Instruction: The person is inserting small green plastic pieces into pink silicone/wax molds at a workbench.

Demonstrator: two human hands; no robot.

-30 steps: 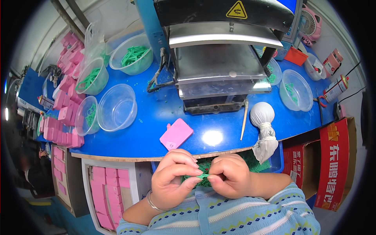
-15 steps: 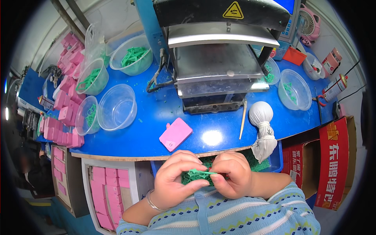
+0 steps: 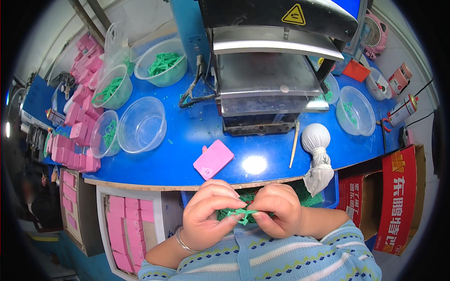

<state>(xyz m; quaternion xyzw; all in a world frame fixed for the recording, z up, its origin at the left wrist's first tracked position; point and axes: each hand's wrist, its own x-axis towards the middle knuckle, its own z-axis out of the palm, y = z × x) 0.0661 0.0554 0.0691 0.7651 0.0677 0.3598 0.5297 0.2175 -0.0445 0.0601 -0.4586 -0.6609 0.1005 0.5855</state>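
In front of my body, both hands hold a small, branched green piece (image 3: 243, 215) that looks like wax. My left hand (image 3: 206, 213) has thumb and bent forefinger about its left side. My right hand (image 3: 277, 210) pinches the thin stem at its right end. Under the hands, a blue tray (image 3: 334, 192) partly shows with a heap of green scraps (image 3: 309, 200) in it; the hands hide much of it. Just beyond, on the blue table, lies a pink block mould (image 3: 214, 160) with a small tab.
Behind the mould stands a press-like machine (image 3: 267, 79). A brush-like stick (image 3: 294, 145) and a tied white cloth bag (image 3: 316, 140) lie to its right. Clear bowls (image 3: 142, 125), some with green pieces, flank it. Stacked pink blocks (image 3: 79, 133) line the left. A red carton (image 3: 398, 196) stands lower right.
The green piece has turned between my fingers and now shows its branches below the stem. My left fingers have shifted slightly; the whole view has swung a little to the left.
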